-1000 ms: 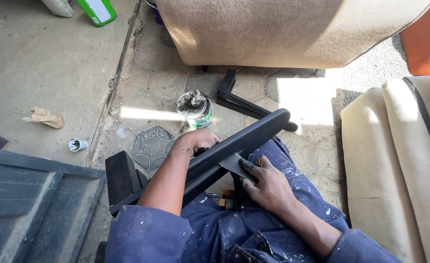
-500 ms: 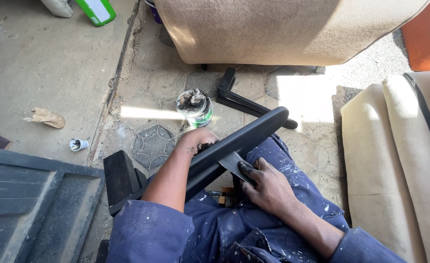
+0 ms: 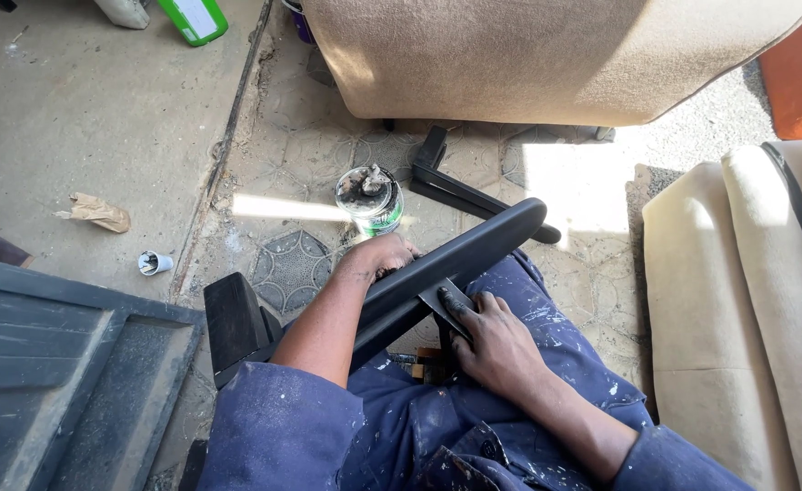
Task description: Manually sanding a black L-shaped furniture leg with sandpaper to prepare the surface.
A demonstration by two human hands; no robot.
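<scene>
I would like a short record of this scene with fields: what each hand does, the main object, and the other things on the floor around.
left hand: the left hand grips the far side of the black armrest
right hand: the right hand presses a small dark sheet against the armrest's near side
main object: long black armrest, lying tilted across the person's lap
near it: open tin with a messy top, on the patterned floor
behind: black bracket, beige cushion
left side: crumpled paper, small white cap, green bottle
</scene>
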